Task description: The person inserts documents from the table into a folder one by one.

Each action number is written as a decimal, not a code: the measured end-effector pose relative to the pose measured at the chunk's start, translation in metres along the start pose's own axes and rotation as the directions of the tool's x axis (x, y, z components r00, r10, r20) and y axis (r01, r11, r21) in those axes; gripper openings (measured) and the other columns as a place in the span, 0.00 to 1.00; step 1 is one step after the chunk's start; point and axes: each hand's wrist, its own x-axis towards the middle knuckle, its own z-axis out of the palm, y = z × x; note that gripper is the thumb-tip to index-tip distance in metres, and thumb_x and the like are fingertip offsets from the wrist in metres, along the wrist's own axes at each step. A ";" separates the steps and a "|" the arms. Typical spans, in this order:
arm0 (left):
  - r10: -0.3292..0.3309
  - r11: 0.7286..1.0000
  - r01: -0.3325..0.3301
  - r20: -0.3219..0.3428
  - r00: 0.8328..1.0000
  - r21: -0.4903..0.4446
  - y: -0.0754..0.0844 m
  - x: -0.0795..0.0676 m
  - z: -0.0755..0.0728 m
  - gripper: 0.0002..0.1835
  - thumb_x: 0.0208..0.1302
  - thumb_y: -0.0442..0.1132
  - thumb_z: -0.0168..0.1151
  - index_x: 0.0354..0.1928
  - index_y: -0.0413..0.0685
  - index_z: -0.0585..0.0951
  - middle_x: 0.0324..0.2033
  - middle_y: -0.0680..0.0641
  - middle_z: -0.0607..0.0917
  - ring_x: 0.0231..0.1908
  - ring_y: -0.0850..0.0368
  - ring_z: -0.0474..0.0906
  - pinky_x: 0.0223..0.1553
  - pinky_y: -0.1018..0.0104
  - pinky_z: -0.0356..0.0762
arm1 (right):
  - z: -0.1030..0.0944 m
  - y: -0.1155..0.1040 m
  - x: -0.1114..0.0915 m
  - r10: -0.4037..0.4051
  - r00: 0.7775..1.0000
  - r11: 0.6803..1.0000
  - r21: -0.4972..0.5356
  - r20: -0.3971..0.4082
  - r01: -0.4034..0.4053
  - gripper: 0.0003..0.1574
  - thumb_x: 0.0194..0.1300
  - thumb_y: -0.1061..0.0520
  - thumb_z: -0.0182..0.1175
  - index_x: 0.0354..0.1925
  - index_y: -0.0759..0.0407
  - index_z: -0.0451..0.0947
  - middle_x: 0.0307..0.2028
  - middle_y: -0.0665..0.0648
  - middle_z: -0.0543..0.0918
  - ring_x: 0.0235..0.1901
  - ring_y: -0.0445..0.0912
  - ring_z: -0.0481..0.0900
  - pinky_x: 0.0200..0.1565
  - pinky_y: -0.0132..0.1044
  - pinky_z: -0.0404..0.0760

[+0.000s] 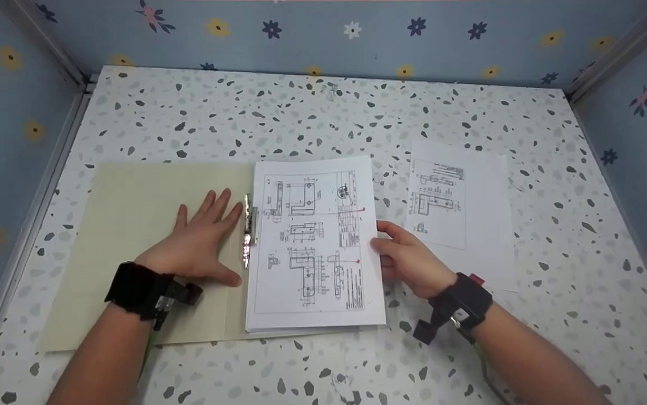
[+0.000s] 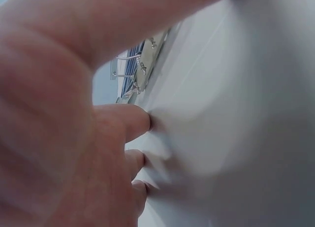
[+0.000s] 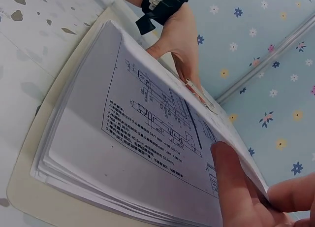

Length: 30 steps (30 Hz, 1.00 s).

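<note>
A pale yellow folder [image 1: 132, 197] lies opened out on the table. On its right side is a stack of papers [image 1: 267, 281], the uppermost printed with technical drawings and two small red marks. A metal ring clip [image 1: 254, 225] runs along the stack's left edge; its rings also show in the left wrist view [image 2: 140, 64]. My left hand [image 1: 197, 242] rests on the inside of the left cover, fingers spread, beside the clip. My right hand [image 1: 408, 261] pinches the right edge of the stack's top paper, thumb [image 3: 227, 173] on the printed face and fingers beneath.
A loose sheet [image 1: 486, 197] with a similar drawing lies right of the folder, partly behind my right hand. The speckled table [image 1: 323, 124] is bordered by flowered blue panels [image 1: 312, 45] at the back and both sides. Each wrist wears a black strapped camera.
</note>
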 end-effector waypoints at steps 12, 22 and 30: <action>0.010 1.000 -0.010 -0.002 1.000 -0.024 0.002 -0.002 -0.001 0.76 0.33 0.65 0.81 0.79 0.47 0.45 0.78 0.40 0.32 0.75 0.39 0.23 0.64 0.25 0.23 | 0.001 0.002 0.006 -0.011 1.000 1.000 0.001 0.022 0.011 0.26 0.79 0.58 0.44 0.70 0.58 0.57 0.57 0.68 0.79 0.50 0.60 0.83 0.49 0.49 0.82; -0.015 1.000 0.015 0.005 1.000 -0.003 0.002 -0.001 -0.001 0.76 0.32 0.66 0.81 0.80 0.49 0.44 0.78 0.42 0.32 0.75 0.40 0.23 0.65 0.26 0.24 | 0.001 0.002 0.007 0.008 1.000 1.000 -0.005 -0.005 -0.008 0.26 0.78 0.57 0.47 0.70 0.57 0.59 0.57 0.67 0.79 0.52 0.59 0.82 0.52 0.48 0.81; -0.011 1.000 0.011 0.008 1.000 -0.006 0.002 -0.001 -0.002 0.76 0.33 0.66 0.81 0.80 0.49 0.44 0.78 0.42 0.32 0.75 0.40 0.23 0.65 0.26 0.24 | -0.007 -0.005 0.000 -0.045 0.998 0.995 -0.087 -0.047 0.041 0.32 0.76 0.54 0.53 0.73 0.54 0.59 0.61 0.63 0.77 0.56 0.59 0.79 0.56 0.50 0.78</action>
